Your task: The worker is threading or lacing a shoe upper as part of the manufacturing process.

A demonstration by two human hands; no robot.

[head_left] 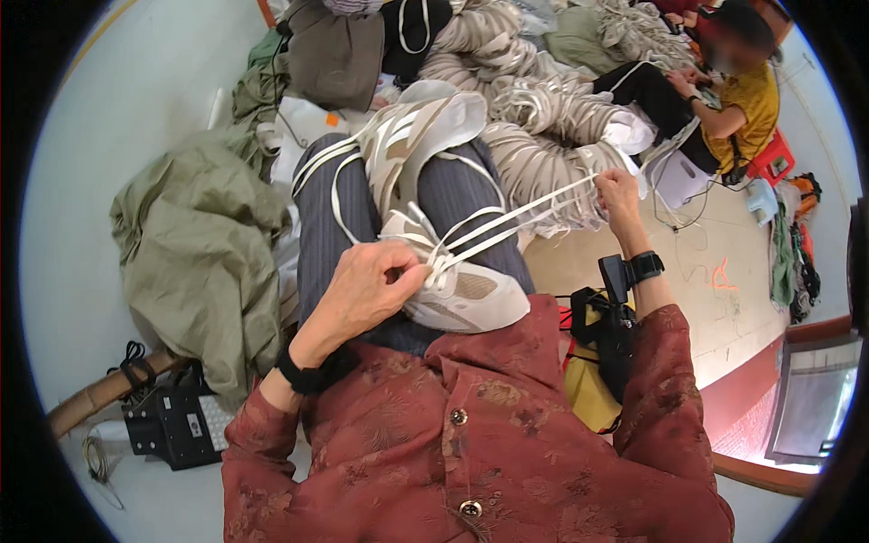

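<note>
Leftmost, olive-green cloth (195, 253) in a loose heap. Next, left hand (373, 285), thumb and forefinger pinched together at the white laces (536, 205). Beyond, toward the knees, another sneaker upper (403, 136); nearer, the laced sneaker upper (472, 308) across striped trousers (321, 235), toe to the right. Rightward, laces stretched taut to the right hand (618, 199), fingers closed on them. Far right, seated co-worker (759, 107) in yellow.

A pale wall (113, 195) is standing at left; beige floor (670, 281) is stretching rightward toward a bright window (815, 403).
</note>
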